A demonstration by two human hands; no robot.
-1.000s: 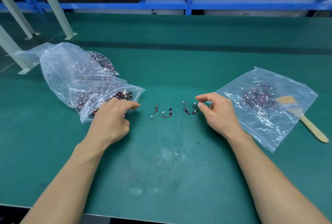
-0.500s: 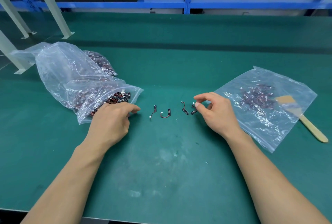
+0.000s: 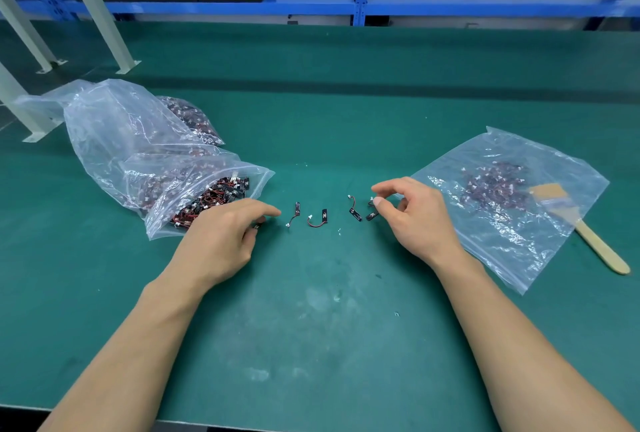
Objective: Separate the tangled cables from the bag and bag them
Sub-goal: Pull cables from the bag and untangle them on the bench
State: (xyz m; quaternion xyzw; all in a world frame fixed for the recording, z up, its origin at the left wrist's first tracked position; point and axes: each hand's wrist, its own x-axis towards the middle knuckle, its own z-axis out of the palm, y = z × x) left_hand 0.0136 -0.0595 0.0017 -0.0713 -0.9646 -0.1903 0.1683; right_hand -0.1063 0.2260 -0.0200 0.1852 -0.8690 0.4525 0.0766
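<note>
Risk: these short, springy cables (image 3: 324, 214) could flick off the counter (image 3: 329, 310) under a loose pinch, or drag snagged neighbours from the open source bag (image 3: 114, 141). Right hand (image 3: 419, 220): thumb and forefinger curve about the rightmost loose cable (image 3: 371, 215), touching it; grip unconfirmed. Left hand (image 3: 221, 244): curled at the bag mouth, dark piece at its thumb; hold unconfirmed. Three cables lie between the hands.

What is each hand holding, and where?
Left hand pinches a half-hidden cable, part unclear. Right hand: thumb touches a second cable at its plug end; grip cannot be told.
</note>
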